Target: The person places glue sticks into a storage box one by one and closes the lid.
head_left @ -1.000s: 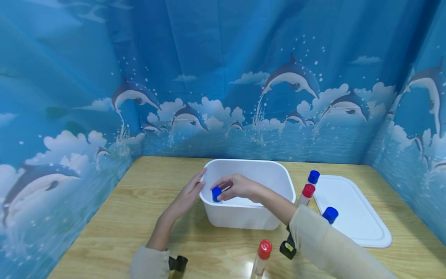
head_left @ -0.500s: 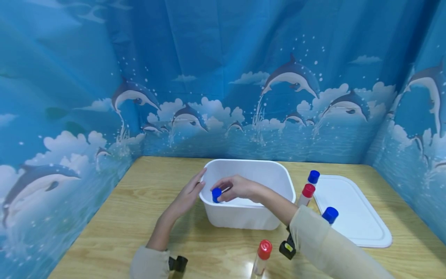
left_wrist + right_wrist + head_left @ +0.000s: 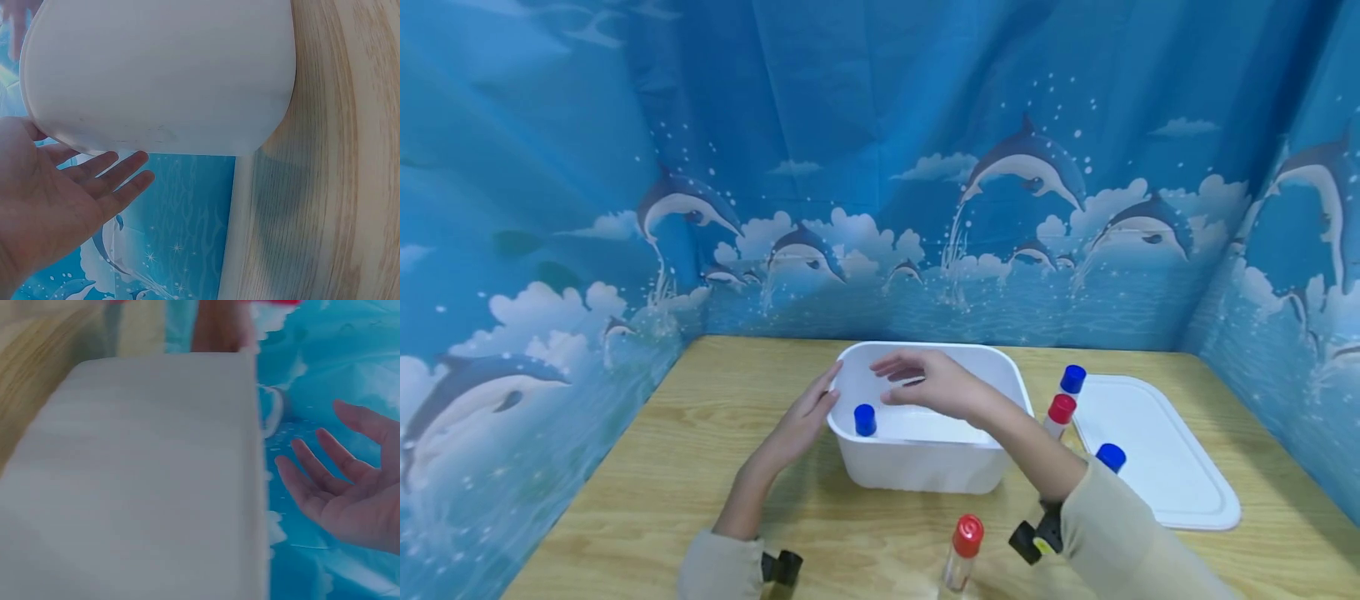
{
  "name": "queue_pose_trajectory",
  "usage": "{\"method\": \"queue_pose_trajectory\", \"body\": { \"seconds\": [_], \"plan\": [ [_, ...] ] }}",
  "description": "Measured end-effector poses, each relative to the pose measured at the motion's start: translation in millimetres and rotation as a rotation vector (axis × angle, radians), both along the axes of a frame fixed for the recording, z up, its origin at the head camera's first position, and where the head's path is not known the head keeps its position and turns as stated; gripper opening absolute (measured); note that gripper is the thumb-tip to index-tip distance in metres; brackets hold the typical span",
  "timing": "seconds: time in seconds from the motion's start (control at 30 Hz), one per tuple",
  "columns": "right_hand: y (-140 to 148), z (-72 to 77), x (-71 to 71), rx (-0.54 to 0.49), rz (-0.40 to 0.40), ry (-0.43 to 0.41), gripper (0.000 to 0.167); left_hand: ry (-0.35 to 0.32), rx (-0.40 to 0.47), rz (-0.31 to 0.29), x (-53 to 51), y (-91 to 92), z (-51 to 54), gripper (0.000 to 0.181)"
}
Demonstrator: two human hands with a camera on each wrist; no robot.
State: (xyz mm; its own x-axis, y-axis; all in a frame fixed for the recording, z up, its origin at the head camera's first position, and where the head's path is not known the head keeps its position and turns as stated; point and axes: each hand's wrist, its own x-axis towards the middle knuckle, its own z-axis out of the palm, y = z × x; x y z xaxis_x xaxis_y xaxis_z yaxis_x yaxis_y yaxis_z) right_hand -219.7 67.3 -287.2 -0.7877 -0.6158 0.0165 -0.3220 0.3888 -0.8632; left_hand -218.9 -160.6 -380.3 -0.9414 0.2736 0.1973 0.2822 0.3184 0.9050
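Left hand (image 3: 797,429), fingers straight, touches tub (image 3: 921,469); right hand (image 3: 938,385), loosely spread, holds nothing — blue cap (image 3: 865,420) looks light, hard — pinch its sides.

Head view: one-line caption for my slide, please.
Left hand touching a white bin, empty right hand open over it, and a blue cap showing inside its near-left corner.

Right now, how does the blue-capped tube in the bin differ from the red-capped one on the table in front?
Place: the blue-capped tube is inside the white bin; the red-capped tube is outside it, on the table.
Visibility: only the blue one's cap shows; the red one also shows its clear body.
Shared: both have round caps, and neither the left hand nor the right hand holds either.
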Motion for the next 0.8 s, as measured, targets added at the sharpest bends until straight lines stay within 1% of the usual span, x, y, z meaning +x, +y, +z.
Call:
{"method": "queue_pose_trajectory", "body": {
  "seconds": [0.1, 0.17, 0.23, 0.37, 0.47, 0.57, 0.67, 0.8],
  "plan": [
    [12.7, 10.3, 16.2, -0.057, -0.011, 0.048, 0.039, 0.007, -0.004, -0.001, -0.9, 0.7, -0.4, 0.048],
    [21.8, 14.6, 28.2, -0.085, -0.014, 0.057, 0.037, 0.002, -0.012, 0.004, -0.7, 0.9, 0.0, 0.048],
    [30.4, 16.7, 40.0, -0.110, -0.015, 0.050, 0.035, 0.003, -0.014, 0.002, -0.3, 1.3, 1.0, 0.048],
    [47.6, 14.5, 62.1, -0.121, -0.038, -0.009, 0.032, 0.001, -0.010, -0.005, 0.4, 2.7, 3.3, 0.048],
    [59.8, 7.2, 75.0, -0.130, -0.048, -0.066, 0.030, -0.003, -0.012, -0.011, 0.3, 3.7, 3.7, 0.048],
    [71.3, -4.6, 84.3, -0.150, -0.037, -0.121, 0.030, -0.015, -0.020, -0.008, -0.1, 3.4, 2.1, 0.049],
    [79.3, -20.2, 90.3, -0.172, -0.011, -0.179, 0.031, -0.031, -0.033, 0.002, 0.4, 2.2, 2.0, 0.049],
    [83.5, -41.7, 94.9, -0.162, 0.015, -0.234, 0.033, -0.041, -0.045, 0.005, 0.9, 0.6, 3.2, 0.049]
  ]
}}
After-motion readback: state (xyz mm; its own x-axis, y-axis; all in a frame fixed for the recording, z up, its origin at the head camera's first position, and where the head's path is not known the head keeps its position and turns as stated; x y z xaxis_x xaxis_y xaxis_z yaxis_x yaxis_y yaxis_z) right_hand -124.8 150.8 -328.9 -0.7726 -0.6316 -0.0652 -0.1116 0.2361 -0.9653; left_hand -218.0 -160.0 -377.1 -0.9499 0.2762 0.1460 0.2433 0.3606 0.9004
